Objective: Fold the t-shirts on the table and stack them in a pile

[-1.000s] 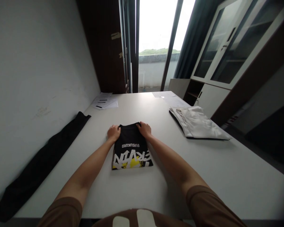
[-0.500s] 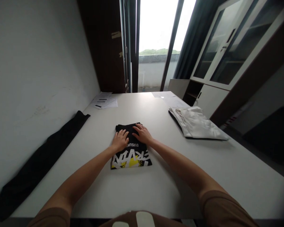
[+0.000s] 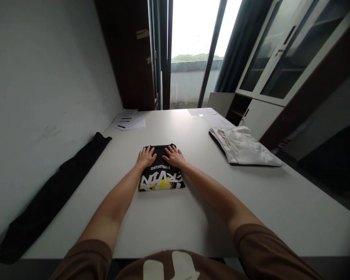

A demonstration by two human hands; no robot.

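A folded black T-shirt (image 3: 162, 177) with white lettering and yellow patches lies flat on the white table (image 3: 169, 221) in front of me. On its far left corner rests my left hand (image 3: 146, 156), fingers spread and pointing away from me. My right hand (image 3: 174, 156) lies on the far right part of the shirt, its fingers also apart. Both palms face down, and neither hand grips the cloth. Between the hands, part of the black fabric and the small white word stay visible.
Black folded cloth (image 3: 56, 190) stretches along the wall at the left. White folded garments (image 3: 245, 147) are stacked over something dark at the right. Papers (image 3: 130, 119) lie at the far left corner, more sheets (image 3: 208, 116) at the far right. A glass-doored cabinet (image 3: 275, 54) stands behind.
Both hands have shifted slightly to the far side of the shirt, and the shirt appears a little farther away. The small word is now uncovered. The view has tilted a little.
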